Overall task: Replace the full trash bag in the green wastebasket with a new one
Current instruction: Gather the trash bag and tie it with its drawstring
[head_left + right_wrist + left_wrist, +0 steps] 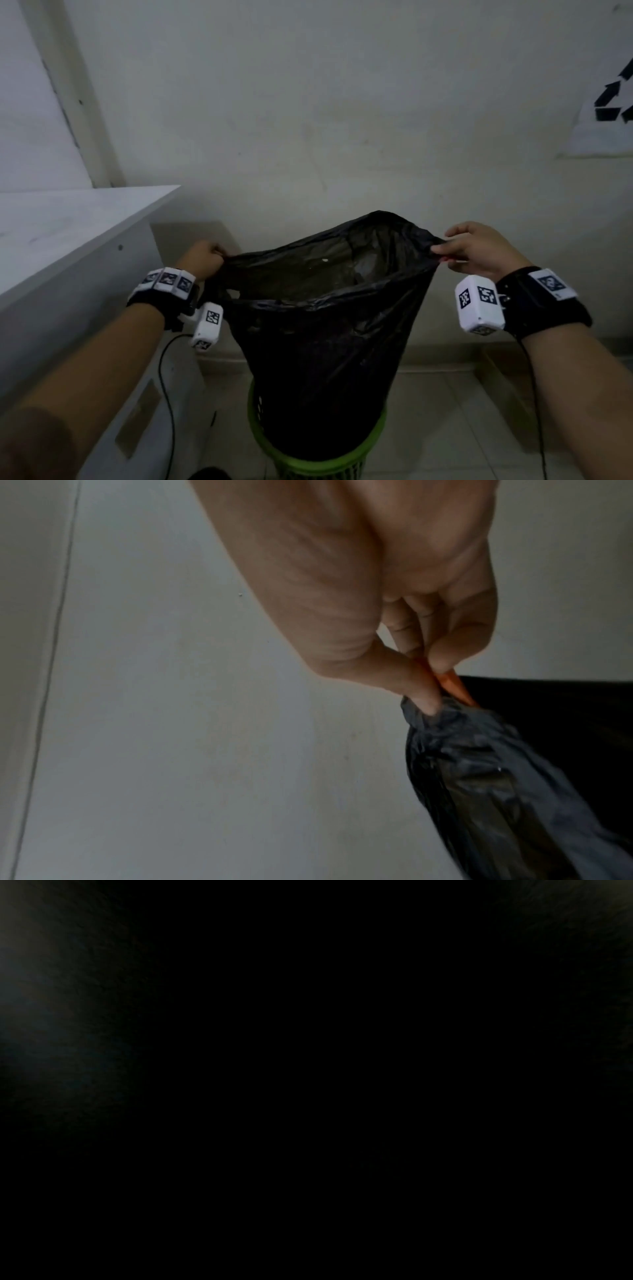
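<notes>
A black trash bag [325, 342] stands tall out of the green wastebasket [308, 459], its mouth stretched wide open between my hands. My left hand [209, 255] grips the bag's left rim in a fist. My right hand [459, 250] pinches the right rim, where the plastic bunches. In the right wrist view my fingers [424, 691] hold the gathered black plastic [479, 764] and an orange strip [452, 685] at the bag's edge. The left wrist view is dark and shows nothing. The bag's lower part sits inside the basket.
A white table or cabinet [68, 233] stands close on the left, next to the basket. A plain wall [308, 120] rises right behind. A paper sign with a recycling symbol [613, 102] hangs at the right. Tiled floor [462, 428] lies to the right of the basket.
</notes>
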